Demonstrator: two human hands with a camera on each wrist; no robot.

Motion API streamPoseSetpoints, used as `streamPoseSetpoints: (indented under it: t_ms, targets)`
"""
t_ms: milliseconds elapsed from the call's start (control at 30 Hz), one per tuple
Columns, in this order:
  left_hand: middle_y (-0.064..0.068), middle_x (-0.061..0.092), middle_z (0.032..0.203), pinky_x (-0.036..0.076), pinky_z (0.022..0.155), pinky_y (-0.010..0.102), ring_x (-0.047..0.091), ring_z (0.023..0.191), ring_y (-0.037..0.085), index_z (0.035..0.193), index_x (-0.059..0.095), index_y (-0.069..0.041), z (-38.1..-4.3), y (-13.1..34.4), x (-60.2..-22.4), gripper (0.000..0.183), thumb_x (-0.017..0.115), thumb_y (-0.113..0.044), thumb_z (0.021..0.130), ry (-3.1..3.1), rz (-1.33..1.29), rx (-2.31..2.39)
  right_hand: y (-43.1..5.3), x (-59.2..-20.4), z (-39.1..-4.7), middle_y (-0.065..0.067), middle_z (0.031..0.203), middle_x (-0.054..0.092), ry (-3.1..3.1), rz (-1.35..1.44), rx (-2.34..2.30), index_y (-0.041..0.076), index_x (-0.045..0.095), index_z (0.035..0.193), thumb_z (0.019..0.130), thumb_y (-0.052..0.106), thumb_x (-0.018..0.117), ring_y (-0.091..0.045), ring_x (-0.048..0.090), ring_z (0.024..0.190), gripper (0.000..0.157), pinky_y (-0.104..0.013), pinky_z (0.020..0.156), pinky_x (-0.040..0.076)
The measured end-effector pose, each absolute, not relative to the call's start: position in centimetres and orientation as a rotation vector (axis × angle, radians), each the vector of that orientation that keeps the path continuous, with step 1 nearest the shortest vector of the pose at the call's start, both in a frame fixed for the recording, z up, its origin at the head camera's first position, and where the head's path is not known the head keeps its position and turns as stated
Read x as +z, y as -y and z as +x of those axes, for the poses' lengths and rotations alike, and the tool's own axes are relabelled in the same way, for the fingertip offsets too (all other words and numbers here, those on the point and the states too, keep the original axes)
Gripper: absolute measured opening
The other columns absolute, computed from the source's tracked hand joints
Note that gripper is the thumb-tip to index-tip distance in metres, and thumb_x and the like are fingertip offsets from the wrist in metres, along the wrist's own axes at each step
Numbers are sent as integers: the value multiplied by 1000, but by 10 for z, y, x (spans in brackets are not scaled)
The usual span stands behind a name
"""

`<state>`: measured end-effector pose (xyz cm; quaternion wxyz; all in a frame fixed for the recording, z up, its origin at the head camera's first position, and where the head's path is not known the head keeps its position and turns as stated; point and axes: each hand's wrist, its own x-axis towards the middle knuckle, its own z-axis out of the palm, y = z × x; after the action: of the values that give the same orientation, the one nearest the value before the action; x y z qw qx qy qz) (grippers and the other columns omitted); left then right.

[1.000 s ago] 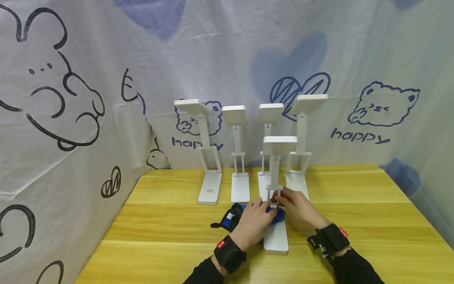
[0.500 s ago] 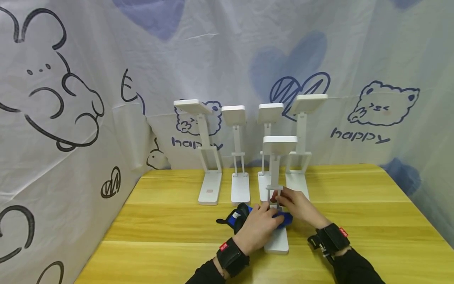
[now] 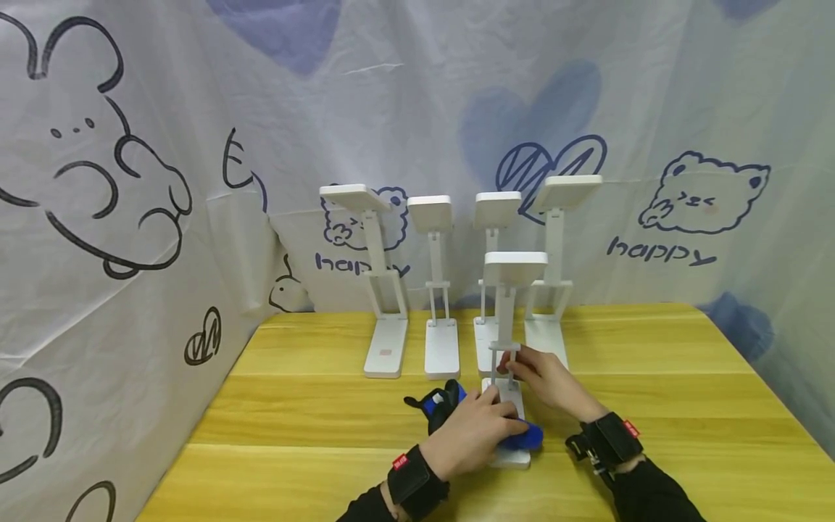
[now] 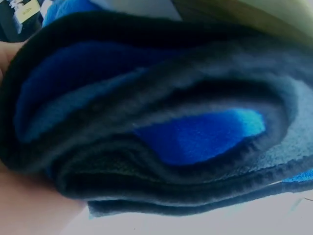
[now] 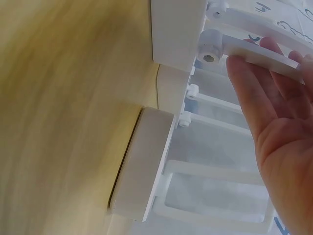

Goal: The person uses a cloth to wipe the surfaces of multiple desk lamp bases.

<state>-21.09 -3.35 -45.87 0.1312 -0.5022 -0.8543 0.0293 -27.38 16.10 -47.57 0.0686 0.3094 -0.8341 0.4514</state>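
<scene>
In the head view, a white folding phone stand [image 3: 506, 312] stands upright at the front of the group. My left hand [image 3: 471, 433] grips a bunched blue cloth with black edging [image 3: 527, 436] and holds it over the near part of the stand's base. Folded layers of that cloth [image 4: 200, 134] fill the left wrist view, hiding most of the fingers. My right hand [image 3: 551, 383] pinches one of the stand's two thin support rods [image 5: 259, 56], low on its right side, with the fingers curled round it in the right wrist view.
Behind the front stand, several more white stands line up: one at far left [image 3: 385, 346], one beside it [image 3: 442, 346], another partly hidden [image 3: 485, 337], and one at right [image 3: 546, 335]. All rest on the wooden table [image 3: 293, 413]. A printed curtain [image 3: 417, 94] hangs behind.
My left hand has slid the cloth along the base toward me, from near the rods to its front part. My right hand and the stand have stayed in place.
</scene>
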Motion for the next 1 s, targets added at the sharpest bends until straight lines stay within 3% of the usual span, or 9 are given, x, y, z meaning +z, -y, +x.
streamPoseSetpoints:
  t_ms: [200,433,800,1000]
  targets:
    - [-13,59,105,35,69,22,39,87,8,112,68,-41,-208,41,-449,33,73,-30,81,2562,-1584,-5,-156,-456,-261,-13,97,68,2530,934,1363,3,61,97,98,5,46,-24,64,94,16,-38,78,57]
    - [-15,60,96,32,68,21,39,82,6,98,74,-39,-211,54,-439,39,73,-6,77,2711,-1592,-109,-153,-444,-252,-22,97,68,2524,959,1368,-7,60,97,97,-2,45,-33,63,94,15,-44,77,56]
    - [-5,59,94,38,68,30,37,79,14,106,73,-37,-223,59,-448,42,70,-5,78,2703,-1252,38,-161,-475,-273,-12,96,69,2480,952,1314,3,62,97,98,7,47,-22,65,92,15,-38,74,57]
    - [-1,61,105,43,69,36,37,79,17,106,72,-34,-228,54,-457,39,72,-8,77,2633,-1124,39,-161,-476,-274,-10,96,69,2471,969,1296,6,62,98,98,9,47,-19,65,91,15,-36,74,57]
